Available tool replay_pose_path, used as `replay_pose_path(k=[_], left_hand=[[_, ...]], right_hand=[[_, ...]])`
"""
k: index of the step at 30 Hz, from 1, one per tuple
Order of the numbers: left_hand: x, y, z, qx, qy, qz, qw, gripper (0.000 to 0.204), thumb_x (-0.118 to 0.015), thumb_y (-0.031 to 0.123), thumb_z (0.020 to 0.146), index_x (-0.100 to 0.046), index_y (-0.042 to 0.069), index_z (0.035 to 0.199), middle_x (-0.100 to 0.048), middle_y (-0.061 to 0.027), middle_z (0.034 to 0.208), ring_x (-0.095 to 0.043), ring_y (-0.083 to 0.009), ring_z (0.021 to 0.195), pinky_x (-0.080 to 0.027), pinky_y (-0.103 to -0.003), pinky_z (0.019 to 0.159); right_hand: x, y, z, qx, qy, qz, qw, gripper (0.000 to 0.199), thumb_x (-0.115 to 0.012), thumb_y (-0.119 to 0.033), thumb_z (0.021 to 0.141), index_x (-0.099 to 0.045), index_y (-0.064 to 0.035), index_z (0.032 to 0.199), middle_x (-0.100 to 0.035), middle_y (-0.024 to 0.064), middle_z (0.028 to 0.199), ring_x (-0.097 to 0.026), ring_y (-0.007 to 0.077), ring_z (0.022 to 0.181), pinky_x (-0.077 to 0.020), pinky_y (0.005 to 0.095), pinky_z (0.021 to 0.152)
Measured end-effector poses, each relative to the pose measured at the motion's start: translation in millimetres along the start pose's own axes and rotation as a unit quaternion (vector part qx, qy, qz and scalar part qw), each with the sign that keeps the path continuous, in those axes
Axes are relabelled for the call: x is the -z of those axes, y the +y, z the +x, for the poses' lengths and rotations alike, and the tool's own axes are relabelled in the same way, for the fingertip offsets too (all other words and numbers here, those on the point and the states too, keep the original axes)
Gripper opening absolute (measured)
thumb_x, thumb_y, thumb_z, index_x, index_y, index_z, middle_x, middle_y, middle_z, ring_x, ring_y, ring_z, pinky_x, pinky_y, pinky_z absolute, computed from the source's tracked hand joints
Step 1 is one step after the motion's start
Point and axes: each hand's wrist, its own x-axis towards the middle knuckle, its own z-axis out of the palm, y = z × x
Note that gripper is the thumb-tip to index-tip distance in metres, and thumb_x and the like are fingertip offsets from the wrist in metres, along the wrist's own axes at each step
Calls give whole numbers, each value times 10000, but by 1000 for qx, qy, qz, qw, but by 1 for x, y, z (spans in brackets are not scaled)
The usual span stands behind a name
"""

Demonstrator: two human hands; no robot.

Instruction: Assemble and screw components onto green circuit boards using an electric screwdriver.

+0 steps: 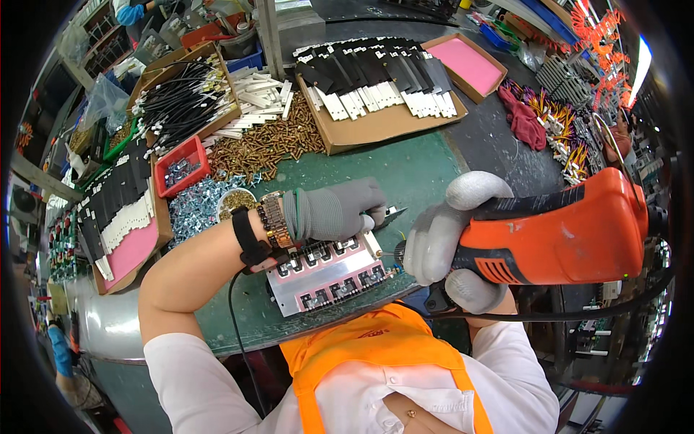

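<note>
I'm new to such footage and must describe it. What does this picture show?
No robot: these are a person's grey-gloved hands, seen by a head-worn fisheye camera looking down, which bends straight edges. The right hand grips an orange-and-black power tool, its tip pointing toward a pink-edged silver metal plate bearing black clips. The left hand, fingers curled, is over the plate's far edge; what it pinches is unclear. On the green tabletop lie brass-coloured screws, beside a brown cardboard tray of black-and-white flat pieces.
</note>
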Motion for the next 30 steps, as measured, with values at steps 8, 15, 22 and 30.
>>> replay_pose_path(k=[8,15,22,30], left_hand=[[1,-3,6,12,-69,-1,998,89,-559,54,806,-571,-2,874,-552,-154,888,-553,-264,782,-483,-374,736],[4,-4,3,-28,-38,7,999,109,-578,54,801,-563,-3,893,-566,-162,885,-552,-291,814,-470,-395,762],[17,-13,-1,29,-11,51,998,167,-590,88,819,-594,4,964,-599,-172,949,-582,-305,880,-479,-403,804],[112,-54,-30,218,177,205,938,200,-629,122,872,-655,52,1057,-651,-123,982,-622,-274,932,-490,-370,874]], right_hand=[[-7,0,6,-15,4,94,995,680,-780,-117,772,-378,-15,1310,-598,42,687,-564,182,527,-471,331,503],[8,2,7,-18,-62,57,996,638,-775,-86,779,-387,0,1278,-602,50,703,-577,182,585,-482,332,536],[-31,3,22,39,18,80,996,576,-767,-82,793,-397,7,1225,-607,59,724,-584,177,636,-490,320,566],[-13,-2,12,19,94,73,993,672,-766,-118,796,-364,-10,1324,-595,48,694,-561,179,528,-455,310,478]])
